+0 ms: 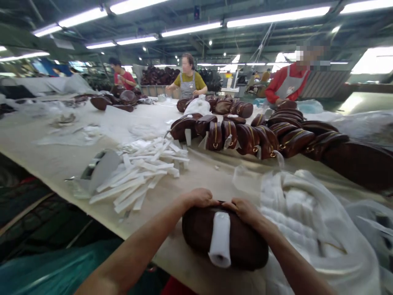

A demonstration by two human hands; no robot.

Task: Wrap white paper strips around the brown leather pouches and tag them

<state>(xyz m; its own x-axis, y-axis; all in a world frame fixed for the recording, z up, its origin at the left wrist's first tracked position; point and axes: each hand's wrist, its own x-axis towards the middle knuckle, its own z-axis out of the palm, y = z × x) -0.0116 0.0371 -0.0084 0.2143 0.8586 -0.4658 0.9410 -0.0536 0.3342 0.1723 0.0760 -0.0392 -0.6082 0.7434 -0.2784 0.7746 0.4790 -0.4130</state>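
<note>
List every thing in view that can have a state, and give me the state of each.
Nearest brown bag, held at its far edge, zip hidden
Left hand, gripping that edge
Right hand, gripping that edge
White roll, rolled up
White strips, loosely heaped
Ceiling lights, lit

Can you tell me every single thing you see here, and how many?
held bag: one, dark brown, table's near edge
roll: one, white, against held bag
strips: many, white, piled left
other bags: many, brown, mostly beyond held bag
wrapped bundle: one, white, right
disc-like thing: one, grey, left of strips
table: one, pale, middle
sheet: one, teal, lower left
people: three clear, red or olive tops, across table
lights: several, white, ceiling
left hand, right hand: two, bare, fingers on held bag's top edge
</note>
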